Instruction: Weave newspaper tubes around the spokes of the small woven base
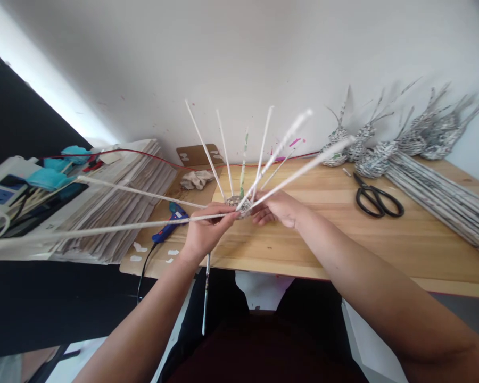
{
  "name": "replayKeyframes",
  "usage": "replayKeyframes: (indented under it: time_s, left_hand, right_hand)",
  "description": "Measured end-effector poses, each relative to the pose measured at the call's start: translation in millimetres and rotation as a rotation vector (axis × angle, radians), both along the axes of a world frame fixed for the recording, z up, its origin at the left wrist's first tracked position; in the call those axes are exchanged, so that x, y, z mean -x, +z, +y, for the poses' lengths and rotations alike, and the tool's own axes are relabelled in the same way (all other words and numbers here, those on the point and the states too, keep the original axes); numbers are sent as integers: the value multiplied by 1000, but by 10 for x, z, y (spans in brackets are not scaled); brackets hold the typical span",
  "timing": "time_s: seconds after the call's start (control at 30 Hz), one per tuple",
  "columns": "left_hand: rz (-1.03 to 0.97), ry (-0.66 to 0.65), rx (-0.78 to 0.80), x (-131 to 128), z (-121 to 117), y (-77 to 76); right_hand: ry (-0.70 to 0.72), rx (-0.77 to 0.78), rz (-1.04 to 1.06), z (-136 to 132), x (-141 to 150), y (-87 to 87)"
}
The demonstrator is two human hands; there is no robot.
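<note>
- The left hand (207,226) pinches the near left edge of a small weave (233,200), thumb on top, with a pale rod running out to the left between thumb and fingers.
- The right hand (277,207) is at the weave's right side, fingers curled and partly behind the rods; from where I stand I cannot tell whether they pinch it or only steady it.
- The weave sits between the two hands, above the near half of the table (303,250).
- Paper rods (204,151) fan out of it: several point up, two reach left over the papers, and the nearest ones on the right lean up and outward.
- Below the left hand, another thin rod (206,292) hangs down past the table's front edge.
- Just left of that hand lies a blue glue gun (171,221) on cardboard (154,261), its cord dropping over the edge.
- Behind the gun, a crumpled rag (197,180).
- Further left, a tall stack of papers (120,207), with blue wads (50,179) and a socket strip (2,194) beyond.
- Off to the right, black scissors (377,199) lie near a bundle of rods (443,197).
- Woven bulbs (377,159) with stalks upward line the wall.
</note>
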State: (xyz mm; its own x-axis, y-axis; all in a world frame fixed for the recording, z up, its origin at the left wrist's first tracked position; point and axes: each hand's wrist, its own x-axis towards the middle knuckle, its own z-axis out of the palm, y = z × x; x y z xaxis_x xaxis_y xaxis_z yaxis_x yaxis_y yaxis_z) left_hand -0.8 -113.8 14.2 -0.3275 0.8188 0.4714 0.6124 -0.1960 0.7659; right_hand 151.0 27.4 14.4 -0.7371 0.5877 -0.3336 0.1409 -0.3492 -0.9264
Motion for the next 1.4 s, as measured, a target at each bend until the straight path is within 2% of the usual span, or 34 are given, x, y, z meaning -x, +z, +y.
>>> replayKeyframes:
  time_s: [0.13, 0.27, 0.37, 0.43, 0.5, 0.67, 0.9, 1.23, 1.4]
  left_hand:
    - [-336, 76, 97, 51, 68, 55]
    - [-533, 81, 142, 75, 109, 97]
    - [-539, 63, 162, 64, 130, 97]
    - [-533, 53, 174, 50, 145, 85]
    - [-529, 37, 184, 37, 160, 73]
    - [-547, -12, 193, 32, 172, 58]
    - [-623, -22, 181, 17, 168, 79]
    - [-554, -37, 228, 9, 202, 183]
    - [-439, -47, 244, -27, 253, 246]
  right_hand:
    - [-77, -179, -37, -6, -24, 45]
    - [-58, -276, 157, -45, -52, 64]
    - [72, -293, 219, -71, -57, 42]
    - [169, -312, 191, -87, -49, 10]
    - [209, -341, 152, -103, -33, -25]
    - [145, -311, 103, -136, 1, -62]
    - [144, -224, 149, -147, -1, -28]
    - [120, -146, 139, -106, -13, -33]
    - [115, -81, 81, -95, -11, -47]
